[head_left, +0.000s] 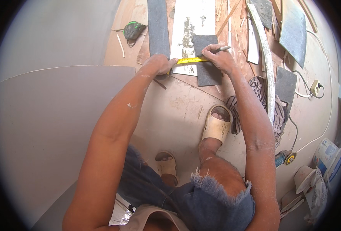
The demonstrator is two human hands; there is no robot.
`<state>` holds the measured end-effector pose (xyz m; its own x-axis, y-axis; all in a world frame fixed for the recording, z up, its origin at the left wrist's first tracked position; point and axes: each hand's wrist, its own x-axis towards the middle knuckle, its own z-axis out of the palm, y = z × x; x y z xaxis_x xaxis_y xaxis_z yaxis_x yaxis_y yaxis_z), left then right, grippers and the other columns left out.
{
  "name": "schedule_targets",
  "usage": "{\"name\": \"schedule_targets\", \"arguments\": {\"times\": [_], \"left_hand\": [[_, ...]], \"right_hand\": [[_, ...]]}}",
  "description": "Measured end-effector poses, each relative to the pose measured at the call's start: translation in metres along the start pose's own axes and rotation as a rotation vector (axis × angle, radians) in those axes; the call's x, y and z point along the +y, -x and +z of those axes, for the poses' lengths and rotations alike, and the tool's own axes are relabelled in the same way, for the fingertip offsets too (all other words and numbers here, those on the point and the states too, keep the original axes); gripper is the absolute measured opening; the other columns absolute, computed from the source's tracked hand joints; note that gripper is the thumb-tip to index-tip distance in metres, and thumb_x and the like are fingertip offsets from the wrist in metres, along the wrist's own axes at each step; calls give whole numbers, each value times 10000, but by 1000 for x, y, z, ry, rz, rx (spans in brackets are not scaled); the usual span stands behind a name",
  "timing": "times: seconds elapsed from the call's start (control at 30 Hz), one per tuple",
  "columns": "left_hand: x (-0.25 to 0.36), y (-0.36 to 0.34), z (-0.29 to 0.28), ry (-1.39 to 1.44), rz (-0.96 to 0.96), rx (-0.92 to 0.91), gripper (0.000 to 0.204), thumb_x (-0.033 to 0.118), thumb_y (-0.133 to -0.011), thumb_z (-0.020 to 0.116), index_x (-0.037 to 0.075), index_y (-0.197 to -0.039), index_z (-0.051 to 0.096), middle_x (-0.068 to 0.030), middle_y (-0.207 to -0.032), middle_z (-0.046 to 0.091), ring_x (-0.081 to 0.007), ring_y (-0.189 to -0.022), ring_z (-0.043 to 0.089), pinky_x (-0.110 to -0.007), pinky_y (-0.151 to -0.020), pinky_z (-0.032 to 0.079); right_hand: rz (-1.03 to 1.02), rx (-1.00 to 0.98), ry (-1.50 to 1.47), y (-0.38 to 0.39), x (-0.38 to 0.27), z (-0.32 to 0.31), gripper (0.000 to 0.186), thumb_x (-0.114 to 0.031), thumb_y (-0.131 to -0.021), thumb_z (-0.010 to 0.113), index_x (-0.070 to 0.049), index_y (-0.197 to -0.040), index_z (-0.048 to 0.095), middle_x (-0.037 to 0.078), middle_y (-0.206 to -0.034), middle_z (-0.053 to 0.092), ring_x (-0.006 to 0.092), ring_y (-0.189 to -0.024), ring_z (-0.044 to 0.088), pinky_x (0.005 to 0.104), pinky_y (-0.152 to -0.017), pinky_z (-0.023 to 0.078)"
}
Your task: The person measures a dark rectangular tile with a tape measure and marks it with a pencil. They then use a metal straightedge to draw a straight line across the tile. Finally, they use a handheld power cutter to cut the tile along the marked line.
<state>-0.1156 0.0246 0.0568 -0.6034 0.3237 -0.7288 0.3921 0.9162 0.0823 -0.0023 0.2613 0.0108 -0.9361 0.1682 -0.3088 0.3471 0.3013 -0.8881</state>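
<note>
My left hand (157, 64) is closed around a tape measure whose dark case shows only in part below the palm. Its yellow blade (191, 60) stretches to the right across a white board (193, 19) with dark patches and onto a dark grey tile piece (209, 75). My right hand (221, 59) pinches a marker pen (223, 49), with its fingers by the blade's right end over the tile. Whether those fingers also grip the blade cannot be made out. A long dark grey strip (157, 27) lies just beyond my left hand.
Left of the strip sits a green and black tool (133, 30). Wood slivers, a curved whitish strip (265, 42), a striped cloth (259, 86) and more grey pieces (285, 82) lie to the right. Farther right are a socket box (315, 87), cables, an angle grinder (287, 158) and buckets (326, 156).
</note>
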Motion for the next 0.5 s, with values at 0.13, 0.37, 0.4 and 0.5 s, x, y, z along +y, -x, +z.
{"name": "schedule_targets", "arguments": {"times": [0.13,0.37,0.4,0.5], "left_hand": [[-2,-1,0,3,-13,1,737,637,-971,403,-12,-1008,749,-261,-1029,699,-389,-1012,670,-475,-907,500],[0,0,-1,-11,-24,-13,723,640,-972,403,9,-997,756,-249,-1031,702,-382,-1014,671,-473,-910,501],[0,1,-1,-8,-20,-10,724,640,-972,402,8,-995,755,-249,-1029,702,-382,-1016,671,-473,-910,502],[-2,1,1,-3,-16,0,728,641,-972,400,6,-988,755,-251,-1022,702,-382,-1017,671,-472,-909,503]], "right_hand": [[-9,12,36,4,-12,-3,346,-391,-857,611,-86,-960,738,98,-946,724,206,-898,670,353,-842,521],[15,-9,39,7,-16,-5,357,-403,-863,610,-82,-951,741,95,-951,727,220,-899,669,363,-853,518],[9,5,36,7,-13,-4,360,-407,-864,611,-80,-948,740,97,-951,727,220,-899,668,365,-854,517],[31,-31,30,6,-16,-5,367,-415,-867,615,-80,-952,738,104,-955,728,212,-901,666,361,-852,515]]}}
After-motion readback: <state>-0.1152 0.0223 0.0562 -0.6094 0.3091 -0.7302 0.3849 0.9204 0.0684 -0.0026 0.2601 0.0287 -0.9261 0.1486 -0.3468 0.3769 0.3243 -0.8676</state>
